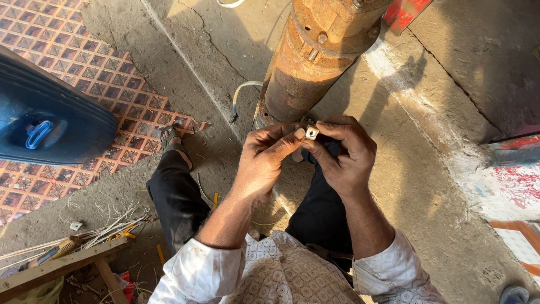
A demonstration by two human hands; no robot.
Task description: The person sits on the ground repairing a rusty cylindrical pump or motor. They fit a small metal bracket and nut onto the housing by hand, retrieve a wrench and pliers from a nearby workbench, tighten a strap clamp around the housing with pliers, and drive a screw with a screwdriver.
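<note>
Rusty and brown, a cylindrical metal pump body (315,56) lies on the cracked concrete floor (450,186) ahead of us. Just before its near end, our left hand (264,160) and right hand (343,155) meet, fingers curled tight, both pinching a small pale square metal piece (311,133) between fingertips.

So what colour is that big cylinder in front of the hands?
Rusty orange-brown cylinder, clearest in the head view.
</note>
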